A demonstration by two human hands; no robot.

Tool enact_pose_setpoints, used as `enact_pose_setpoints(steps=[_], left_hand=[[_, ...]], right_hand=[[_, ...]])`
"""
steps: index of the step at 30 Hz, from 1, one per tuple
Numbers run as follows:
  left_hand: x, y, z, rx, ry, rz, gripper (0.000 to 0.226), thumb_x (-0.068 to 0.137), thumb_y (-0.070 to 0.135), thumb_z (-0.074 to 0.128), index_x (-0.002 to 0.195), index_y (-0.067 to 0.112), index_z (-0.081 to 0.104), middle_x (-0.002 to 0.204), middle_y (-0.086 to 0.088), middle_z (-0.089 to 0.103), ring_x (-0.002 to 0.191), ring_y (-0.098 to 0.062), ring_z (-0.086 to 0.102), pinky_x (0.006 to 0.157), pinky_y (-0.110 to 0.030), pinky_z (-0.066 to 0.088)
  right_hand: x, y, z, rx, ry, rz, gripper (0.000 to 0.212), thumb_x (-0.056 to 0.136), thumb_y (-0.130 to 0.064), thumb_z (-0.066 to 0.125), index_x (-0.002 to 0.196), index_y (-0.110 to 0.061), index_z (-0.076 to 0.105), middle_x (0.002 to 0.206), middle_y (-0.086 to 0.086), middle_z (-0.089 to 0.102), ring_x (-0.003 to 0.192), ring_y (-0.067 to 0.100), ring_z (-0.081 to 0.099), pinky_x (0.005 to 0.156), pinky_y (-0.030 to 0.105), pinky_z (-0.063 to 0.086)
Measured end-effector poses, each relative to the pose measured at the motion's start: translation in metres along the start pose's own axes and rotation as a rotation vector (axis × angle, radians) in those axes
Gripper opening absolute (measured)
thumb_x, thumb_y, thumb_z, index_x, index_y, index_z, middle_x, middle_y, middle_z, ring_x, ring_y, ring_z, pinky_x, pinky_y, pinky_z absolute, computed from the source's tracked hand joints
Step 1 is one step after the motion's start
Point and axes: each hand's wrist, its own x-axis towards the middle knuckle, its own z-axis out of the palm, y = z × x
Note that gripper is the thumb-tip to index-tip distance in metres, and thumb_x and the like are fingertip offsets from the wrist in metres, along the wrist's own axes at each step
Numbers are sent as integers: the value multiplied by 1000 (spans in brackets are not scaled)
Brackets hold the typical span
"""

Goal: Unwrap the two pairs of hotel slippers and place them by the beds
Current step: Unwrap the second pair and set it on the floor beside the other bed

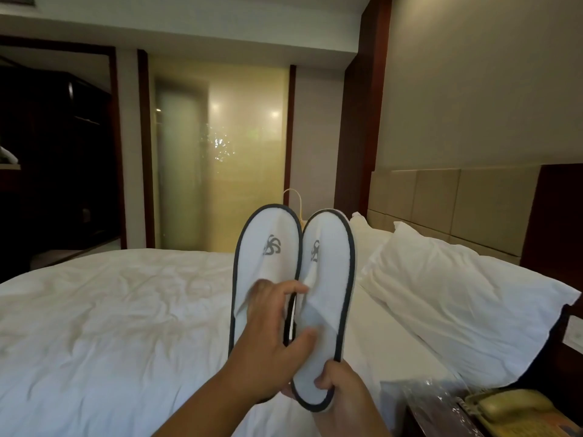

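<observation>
Two white hotel slippers with dark grey trim and a grey logo stand upright, toes up, side by side above the bed (pixel 110 310). The left slipper (pixel 268 244) and the right slipper (pixel 328 257) are both unwrapped. My right hand (pixel 342 384) grips the heel of the right slipper from below. My left hand (pixel 271 335) lies across both, fingers on the left slipper's strap edge and thumb on the right slipper's sole. A crumpled clear plastic wrapper (pixel 422 392) lies on the nightstand at the lower right.
White pillows (pixel 457 298) lean against the beige padded headboard (pixel 441 200) on the right. A beige telephone (pixel 517 408) sits on the dark nightstand (pixel 416 421). A frosted glass wall (pixel 220 152) stands beyond the bed, with a dark doorway at the left.
</observation>
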Motion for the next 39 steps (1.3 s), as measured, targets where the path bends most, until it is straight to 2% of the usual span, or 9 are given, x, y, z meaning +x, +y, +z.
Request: enact_pose_setpoints(steps=[5,8,12,16,21,25,29,34,39], left_hand=[[0,-9,-7,183,146,-30,64,67,59,65,117,58,26,115,41,25,111,5,35,76,-1,36],[0,-13,-7,336,186,-9,85,67,67,66,135,50,18,106,31,32,105,-3,35,94,-23,36],[3,-11,-6,469,227,-154,84,72,74,49,142,44,14,129,4,50,118,-19,44,100,-48,40],[1,-7,-6,500,245,-139,62,82,52,41,141,36,30,118,-2,58,114,-25,50,96,-51,41],[1,-10,-10,716,224,-105,44,96,44,41,135,26,52,108,-4,69,105,-29,62,89,-55,47],[-9,-16,-8,842,156,-57,48,83,36,64,129,24,59,102,0,72,96,-27,67,79,-52,53],[-15,-23,-10,887,114,-78,56,75,31,74,128,23,60,103,-1,72,94,-27,67,77,-51,54],[-16,-34,-15,943,128,-74,59,72,22,77,128,17,60,112,-7,69,103,-32,64,85,-55,50],[-15,-31,-13,958,116,-73,55,69,25,80,122,17,66,103,-3,72,94,-28,68,78,-50,54]], right_hand=[[-1,-13,-4,-147,91,15,59,41,3,50,93,-2,77,99,26,72,91,39,69,73,38,54],[-1,-14,-3,-189,164,26,55,40,2,52,89,0,76,97,27,72,90,41,67,76,41,53],[0,-11,-2,-287,211,20,52,38,0,57,86,2,76,95,27,73,92,42,67,79,42,52],[2,-12,8,-356,180,-11,41,49,-18,89,90,-15,80,99,14,76,95,31,72,81,37,55],[5,-12,18,-679,445,-109,42,59,-62,79,82,-27,74,79,-8,75,73,8,71,61,20,51],[9,-17,16,-1048,689,-337,42,70,-60,72,102,-43,51,94,-17,56,77,5,60,60,16,42],[13,-22,15,-1399,744,-624,2,91,-33,52,91,-34,54,88,-14,49,77,11,53,62,25,41],[20,-31,25,-1204,820,-444,12,92,-30,41,80,-30,43,66,-6,57,61,15,55,51,31,42],[23,-29,41,-1401,816,-334,35,87,-39,51,60,-21,37,50,-6,44,45,12,38,44,25,29]])
